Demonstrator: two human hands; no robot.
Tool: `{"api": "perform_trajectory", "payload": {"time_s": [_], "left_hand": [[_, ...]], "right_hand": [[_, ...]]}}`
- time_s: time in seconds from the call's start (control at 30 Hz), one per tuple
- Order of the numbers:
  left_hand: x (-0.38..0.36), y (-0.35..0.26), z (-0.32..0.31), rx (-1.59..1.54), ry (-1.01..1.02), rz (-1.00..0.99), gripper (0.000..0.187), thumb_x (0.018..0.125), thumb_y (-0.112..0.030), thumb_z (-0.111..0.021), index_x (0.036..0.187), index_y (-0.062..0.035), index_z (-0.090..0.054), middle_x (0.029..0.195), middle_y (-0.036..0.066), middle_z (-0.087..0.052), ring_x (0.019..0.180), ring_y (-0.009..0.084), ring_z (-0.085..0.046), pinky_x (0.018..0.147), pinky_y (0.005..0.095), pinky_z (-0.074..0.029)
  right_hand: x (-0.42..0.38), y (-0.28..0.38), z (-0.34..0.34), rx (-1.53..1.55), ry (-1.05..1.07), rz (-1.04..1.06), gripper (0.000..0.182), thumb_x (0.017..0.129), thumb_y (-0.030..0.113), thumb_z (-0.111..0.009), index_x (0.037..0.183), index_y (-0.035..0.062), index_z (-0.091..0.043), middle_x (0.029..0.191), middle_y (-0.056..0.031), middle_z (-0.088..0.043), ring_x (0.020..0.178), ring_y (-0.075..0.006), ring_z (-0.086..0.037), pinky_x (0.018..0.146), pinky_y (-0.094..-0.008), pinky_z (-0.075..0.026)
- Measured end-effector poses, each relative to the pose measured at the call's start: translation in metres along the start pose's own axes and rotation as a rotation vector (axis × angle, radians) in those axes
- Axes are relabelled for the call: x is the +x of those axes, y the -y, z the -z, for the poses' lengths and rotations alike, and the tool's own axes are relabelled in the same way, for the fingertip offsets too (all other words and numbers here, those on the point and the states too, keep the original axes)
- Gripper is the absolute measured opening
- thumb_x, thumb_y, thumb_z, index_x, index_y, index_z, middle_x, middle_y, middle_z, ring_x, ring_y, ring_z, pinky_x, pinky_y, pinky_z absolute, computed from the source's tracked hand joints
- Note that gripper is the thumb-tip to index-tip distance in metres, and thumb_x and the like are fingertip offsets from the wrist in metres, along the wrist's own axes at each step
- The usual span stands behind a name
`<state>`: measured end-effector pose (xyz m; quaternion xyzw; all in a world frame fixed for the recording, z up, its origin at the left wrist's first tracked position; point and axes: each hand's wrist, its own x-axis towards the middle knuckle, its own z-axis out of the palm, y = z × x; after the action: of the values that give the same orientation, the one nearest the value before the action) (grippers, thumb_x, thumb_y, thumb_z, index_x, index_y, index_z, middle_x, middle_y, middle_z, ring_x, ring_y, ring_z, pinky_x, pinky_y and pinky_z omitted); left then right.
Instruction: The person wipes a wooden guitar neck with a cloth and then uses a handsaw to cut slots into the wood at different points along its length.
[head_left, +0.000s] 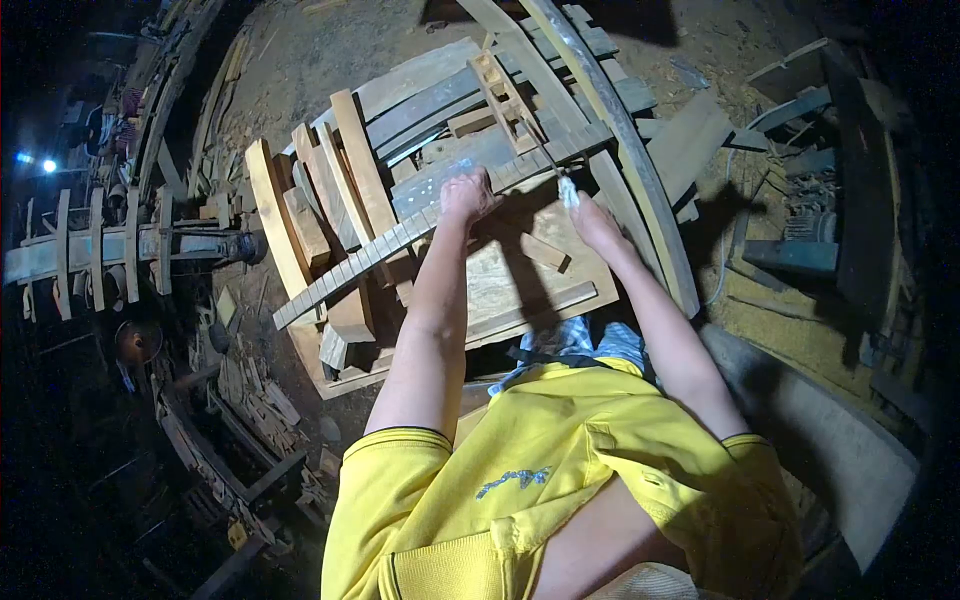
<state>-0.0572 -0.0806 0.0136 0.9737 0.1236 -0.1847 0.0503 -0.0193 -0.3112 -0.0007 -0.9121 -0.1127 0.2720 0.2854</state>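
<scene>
A long wooden strip [358, 262] with evenly spaced cross lines along it lies diagonally over the workbench and several boards. My left hand [467, 195] is closed over the strip near its middle, with the fingertips partly hidden. To its right, my right hand [592, 222] is wrapped round the pale handle of a tool with a thin, dark blade [546, 152]. That blade crosses the strip near its far right end and points away from me. Its exact kind is hard to make out. Beneath my hands lies a small wood block [545, 252] on the bench top [490, 285].
Wooden pieces [362, 150] stand at the bench's left side. A long curved beam [640, 170] runs along its right. Past that are a motor-like machine [810, 222] and a loose board [690, 140]. Scrap wood [265, 400] litters the ground at left.
</scene>
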Motion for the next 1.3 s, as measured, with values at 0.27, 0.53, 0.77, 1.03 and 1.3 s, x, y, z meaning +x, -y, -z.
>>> {"api": "perform_trajectory", "payload": {"time_s": [0.27,0.53,0.77,1.03,1.3], "left_hand": [[0.0,-0.003,0.004,-0.012,0.018,0.013,0.057,0.068,-0.052,-0.06,0.102,-0.0073,-0.052,0.1,0.019,-0.059,0.095,0.0311,-0.057,0.083,0.0396,-0.043],[-0.003,-0.004,0.01,-0.029,0.043,0.016,0.057,0.068,-0.052,-0.06,0.102,-0.0071,-0.053,0.101,0.019,-0.059,0.095,0.0314,-0.057,0.084,0.0392,-0.042],[0.001,-0.001,0.002,-0.025,0.04,0.018,0.059,0.069,-0.055,-0.057,0.104,-0.0077,-0.051,0.101,0.019,-0.059,0.096,0.0324,-0.056,0.084,0.0388,-0.042],[0.001,-0.001,0.003,-0.005,0.036,0.002,0.059,0.069,-0.055,-0.057,0.104,-0.0077,-0.051,0.102,0.02,-0.058,0.097,0.0315,-0.056,0.084,0.0387,-0.042],[0.001,0.001,-0.001,-0.02,0.047,0.012,0.059,0.069,-0.054,-0.057,0.105,-0.0079,-0.051,0.103,0.02,-0.057,0.098,0.0313,-0.055,0.085,0.039,-0.042]], "right_hand": [[-0.002,0.006,-0.001,-0.007,0.001,-0.004,0.026,0.084,0.024,-0.045,0.102,0.0048,-0.044,0.093,-0.0256,-0.056,0.09,-0.0429,-0.052,0.075,-0.0507,-0.041],[0.017,0.019,0.005,0.004,0.04,-0.003,0.027,0.085,0.023,-0.042,0.105,0.0057,-0.044,0.096,-0.0259,-0.055,0.092,-0.0423,-0.052,0.078,-0.0505,-0.04],[-0.01,-0.006,-0.007,-0.006,0.026,-0.036,0.028,0.085,0.027,-0.04,0.107,0.0081,-0.043,0.095,-0.0257,-0.056,0.092,-0.0431,-0.052,0.077,-0.0514,-0.039],[0.02,-0.001,-0.01,-0.015,0.01,0.015,0.027,0.086,0.025,-0.041,0.105,0.0058,-0.043,0.094,-0.0258,-0.056,0.091,-0.0439,-0.051,0.077,-0.0518,-0.039],[-0.032,-0.007,-0.007,0.02,-0.004,-0.018,0.026,0.086,0.024,-0.041,0.103,0.0045,-0.043,0.096,-0.0269,-0.055,0.092,-0.044,-0.051,0.077,-0.0529,-0.038]]}}
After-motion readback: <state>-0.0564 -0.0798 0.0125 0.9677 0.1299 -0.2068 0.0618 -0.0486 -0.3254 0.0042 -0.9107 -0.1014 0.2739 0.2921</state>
